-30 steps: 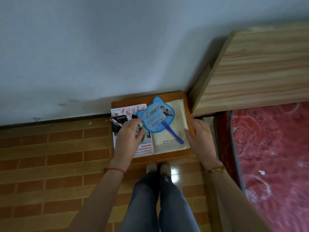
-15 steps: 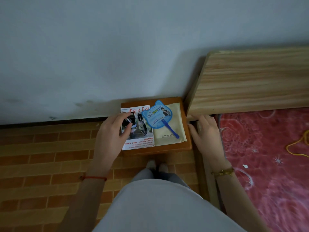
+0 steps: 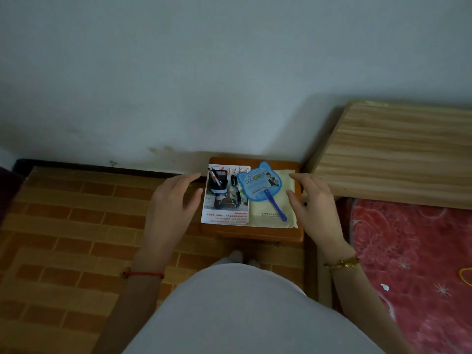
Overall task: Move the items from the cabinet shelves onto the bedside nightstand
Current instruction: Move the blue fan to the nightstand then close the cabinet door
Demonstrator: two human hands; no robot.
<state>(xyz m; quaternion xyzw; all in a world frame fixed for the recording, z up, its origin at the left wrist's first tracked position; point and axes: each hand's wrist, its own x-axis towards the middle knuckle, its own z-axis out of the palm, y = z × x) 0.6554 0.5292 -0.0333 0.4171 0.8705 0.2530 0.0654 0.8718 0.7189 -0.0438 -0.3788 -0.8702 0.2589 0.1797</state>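
My hands hover either side of the loaded small brown wooden nightstand (image 3: 255, 235).

Left hand (image 3: 171, 208) and right hand (image 3: 314, 208) show fingers spread, holding nothing; white printed magazine (image 3: 226, 215), cream cloth pouch (image 3: 273, 215) and blue cat-shaped plastic fan (image 3: 260, 186) lie on top.

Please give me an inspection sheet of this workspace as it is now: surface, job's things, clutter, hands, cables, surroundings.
Surface: wooden nightstand, almost fully covered.
Job's things: magazine on the left; black pen holder on top of it; cream envelope on the right; blue fan overlapping both.
Clutter: nothing seen.
Hands: left hand and right hand open, empty, either side of the nightstand.
Cables: yellow cord on the bed, edge of view.
Surroundings: grey wall, brick-pattern floor, wooden headboard, red bedspread.
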